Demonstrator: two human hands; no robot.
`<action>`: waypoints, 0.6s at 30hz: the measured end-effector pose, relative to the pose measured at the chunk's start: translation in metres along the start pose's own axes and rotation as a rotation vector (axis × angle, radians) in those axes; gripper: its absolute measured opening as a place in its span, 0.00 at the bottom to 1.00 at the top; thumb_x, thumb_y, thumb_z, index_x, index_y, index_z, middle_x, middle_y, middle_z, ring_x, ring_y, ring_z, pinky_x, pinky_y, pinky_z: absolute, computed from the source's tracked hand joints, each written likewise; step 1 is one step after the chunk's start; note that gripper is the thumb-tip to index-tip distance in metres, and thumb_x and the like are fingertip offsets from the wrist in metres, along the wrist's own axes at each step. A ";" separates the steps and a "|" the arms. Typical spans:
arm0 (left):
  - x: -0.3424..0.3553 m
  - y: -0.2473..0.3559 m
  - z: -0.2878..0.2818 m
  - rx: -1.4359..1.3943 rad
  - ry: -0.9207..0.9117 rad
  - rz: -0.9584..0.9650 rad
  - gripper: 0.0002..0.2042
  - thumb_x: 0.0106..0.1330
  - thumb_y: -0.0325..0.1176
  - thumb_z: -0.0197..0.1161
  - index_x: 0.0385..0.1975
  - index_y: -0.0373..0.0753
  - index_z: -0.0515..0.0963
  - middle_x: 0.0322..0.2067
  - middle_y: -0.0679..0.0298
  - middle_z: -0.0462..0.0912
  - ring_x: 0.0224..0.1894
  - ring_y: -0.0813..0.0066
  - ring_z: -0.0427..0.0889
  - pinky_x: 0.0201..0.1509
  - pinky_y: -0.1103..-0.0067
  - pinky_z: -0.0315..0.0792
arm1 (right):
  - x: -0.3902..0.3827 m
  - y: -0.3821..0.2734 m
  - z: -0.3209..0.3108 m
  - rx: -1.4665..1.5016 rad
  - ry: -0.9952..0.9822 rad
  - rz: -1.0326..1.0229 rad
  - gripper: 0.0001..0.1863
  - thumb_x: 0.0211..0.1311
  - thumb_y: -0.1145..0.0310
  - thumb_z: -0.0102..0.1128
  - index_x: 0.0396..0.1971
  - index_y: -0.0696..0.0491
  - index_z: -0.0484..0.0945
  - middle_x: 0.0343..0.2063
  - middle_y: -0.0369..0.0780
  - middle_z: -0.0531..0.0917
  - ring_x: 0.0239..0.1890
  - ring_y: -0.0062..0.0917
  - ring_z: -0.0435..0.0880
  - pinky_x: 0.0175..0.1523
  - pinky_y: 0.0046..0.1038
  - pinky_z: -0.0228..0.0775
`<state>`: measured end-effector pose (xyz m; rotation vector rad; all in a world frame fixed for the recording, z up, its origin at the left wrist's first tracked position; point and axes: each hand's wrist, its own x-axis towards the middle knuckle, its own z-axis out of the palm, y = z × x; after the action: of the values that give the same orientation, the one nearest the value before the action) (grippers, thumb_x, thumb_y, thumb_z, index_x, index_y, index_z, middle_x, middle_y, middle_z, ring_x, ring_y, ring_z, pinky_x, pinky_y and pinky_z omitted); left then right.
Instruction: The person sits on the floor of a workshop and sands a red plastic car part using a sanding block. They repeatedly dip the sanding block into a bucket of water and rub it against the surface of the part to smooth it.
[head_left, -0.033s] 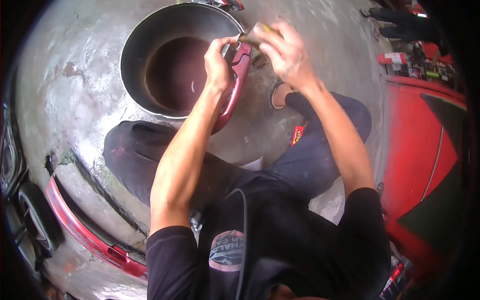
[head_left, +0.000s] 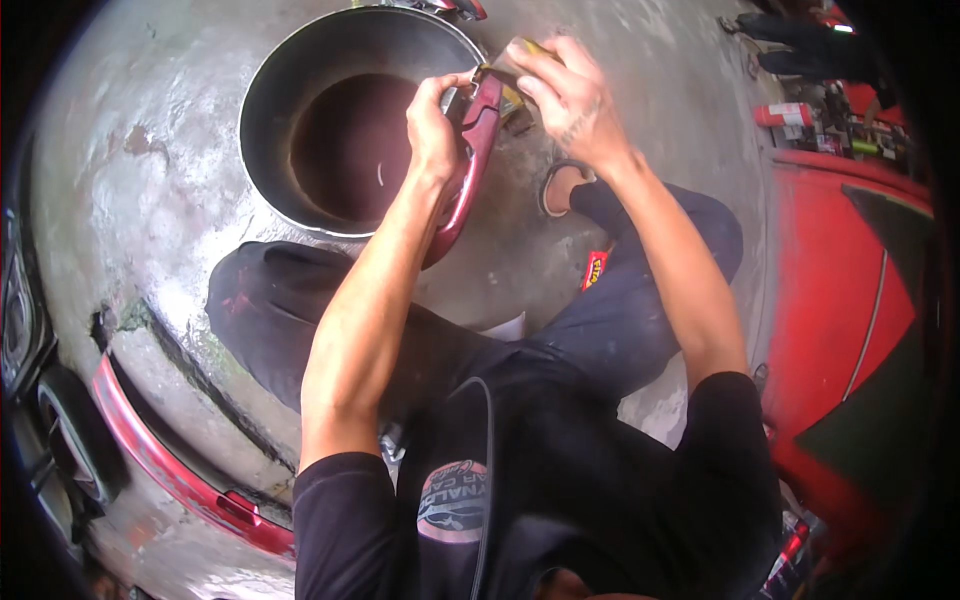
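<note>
Just right of the left hand (head_left: pixel 433 130), the curved red panel (head_left: pixel 482 135) slants near to far. Leftward sits a wide dark tub (head_left: pixel 265 130), partly hidden by that hand. The left hand curls closed on the panel; the right hand (head_left: pixel 580 100) pinches a blurred yellowish pad (head_left: pixel 507 64) at its far end.

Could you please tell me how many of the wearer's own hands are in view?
2. The left hand holds the upper end of the curved red part; the right hand is to its right, gripping a small blurred item. Some fingers are hidden.
</note>
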<state>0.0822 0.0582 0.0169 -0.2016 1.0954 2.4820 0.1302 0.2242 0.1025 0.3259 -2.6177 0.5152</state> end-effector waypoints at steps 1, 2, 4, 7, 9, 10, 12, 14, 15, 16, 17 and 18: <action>-0.004 0.007 0.004 -0.074 0.014 -0.076 0.16 0.76 0.36 0.52 0.44 0.32 0.84 0.43 0.55 0.85 0.42 0.66 0.85 0.47 0.71 0.82 | -0.004 -0.005 -0.002 -0.009 -0.009 0.006 0.18 0.61 0.72 0.70 0.52 0.52 0.87 0.42 0.47 0.81 0.44 0.44 0.82 0.52 0.42 0.76; -0.007 0.013 0.004 -0.077 0.037 -0.086 0.15 0.75 0.33 0.53 0.44 0.31 0.85 0.43 0.58 0.88 0.49 0.69 0.84 0.61 0.74 0.74 | -0.006 -0.015 -0.002 -0.007 -0.014 -0.001 0.18 0.61 0.72 0.69 0.52 0.52 0.88 0.42 0.47 0.81 0.44 0.44 0.82 0.52 0.42 0.76; -0.001 0.006 0.001 -0.008 0.030 -0.057 0.14 0.75 0.32 0.54 0.44 0.31 0.85 0.42 0.59 0.88 0.48 0.70 0.84 0.60 0.75 0.74 | -0.014 -0.032 -0.003 0.004 0.011 -0.092 0.18 0.61 0.72 0.69 0.53 0.51 0.87 0.41 0.46 0.80 0.44 0.43 0.81 0.51 0.42 0.76; -0.002 0.003 0.000 0.114 -0.003 0.052 0.13 0.75 0.31 0.54 0.44 0.32 0.85 0.42 0.59 0.87 0.48 0.70 0.83 0.59 0.75 0.75 | -0.006 -0.005 -0.004 -0.025 -0.015 -0.063 0.20 0.60 0.71 0.70 0.54 0.51 0.87 0.39 0.46 0.79 0.44 0.44 0.81 0.51 0.43 0.76; -0.006 0.012 0.004 0.029 0.003 -0.035 0.14 0.76 0.33 0.53 0.44 0.31 0.85 0.43 0.58 0.87 0.48 0.70 0.83 0.58 0.74 0.76 | 0.001 -0.003 0.000 -0.017 -0.011 0.016 0.20 0.61 0.71 0.70 0.54 0.51 0.86 0.39 0.47 0.79 0.44 0.44 0.81 0.51 0.44 0.76; -0.008 0.013 0.007 -0.008 0.008 -0.069 0.15 0.76 0.33 0.53 0.44 0.31 0.85 0.42 0.58 0.87 0.48 0.70 0.83 0.58 0.74 0.76 | -0.006 -0.011 -0.001 -0.025 -0.006 0.013 0.19 0.62 0.72 0.69 0.54 0.51 0.86 0.39 0.47 0.79 0.44 0.45 0.81 0.51 0.44 0.76; -0.002 0.004 0.005 -0.065 -0.028 -0.034 0.16 0.77 0.35 0.52 0.45 0.31 0.85 0.42 0.58 0.86 0.47 0.70 0.84 0.57 0.75 0.76 | -0.014 -0.031 -0.004 0.001 0.002 -0.092 0.18 0.63 0.71 0.69 0.53 0.51 0.86 0.39 0.46 0.79 0.44 0.44 0.81 0.50 0.44 0.76; 0.005 0.002 -0.002 -0.013 -0.007 -0.029 0.16 0.77 0.35 0.51 0.45 0.31 0.85 0.42 0.58 0.87 0.46 0.69 0.84 0.57 0.74 0.77 | -0.005 -0.014 -0.002 -0.017 -0.021 -0.060 0.17 0.62 0.70 0.69 0.52 0.52 0.86 0.39 0.46 0.79 0.44 0.44 0.81 0.50 0.44 0.76; 0.006 0.004 -0.002 0.013 -0.003 -0.022 0.16 0.77 0.35 0.51 0.45 0.32 0.85 0.43 0.58 0.87 0.46 0.69 0.84 0.57 0.74 0.77 | 0.002 -0.006 -0.003 -0.030 -0.028 -0.046 0.17 0.62 0.70 0.70 0.52 0.52 0.86 0.39 0.46 0.79 0.45 0.44 0.81 0.50 0.45 0.76; 0.003 0.004 0.000 -0.049 -0.009 -0.068 0.16 0.78 0.35 0.50 0.45 0.32 0.85 0.43 0.58 0.87 0.46 0.69 0.84 0.57 0.73 0.77 | 0.005 -0.004 -0.004 -0.035 -0.049 0.063 0.18 0.61 0.69 0.70 0.52 0.51 0.86 0.40 0.46 0.79 0.44 0.44 0.81 0.51 0.44 0.75; -0.001 0.005 -0.001 0.004 -0.014 -0.052 0.17 0.77 0.36 0.50 0.45 0.32 0.85 0.44 0.58 0.86 0.46 0.69 0.84 0.57 0.73 0.77 | 0.001 -0.010 -0.005 -0.034 -0.058 0.056 0.18 0.61 0.70 0.70 0.52 0.51 0.86 0.40 0.46 0.79 0.45 0.44 0.81 0.51 0.44 0.76; -0.002 0.006 0.000 0.054 -0.016 -0.029 0.18 0.76 0.36 0.50 0.46 0.32 0.85 0.44 0.58 0.86 0.47 0.69 0.83 0.56 0.74 0.77 | -0.002 -0.018 -0.007 -0.031 -0.067 0.041 0.17 0.62 0.70 0.69 0.52 0.51 0.86 0.40 0.46 0.80 0.45 0.44 0.81 0.51 0.44 0.76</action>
<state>0.0812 0.0540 0.0214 -0.1803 1.1431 2.4217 0.1403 0.2105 0.1125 0.2850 -2.6993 0.4841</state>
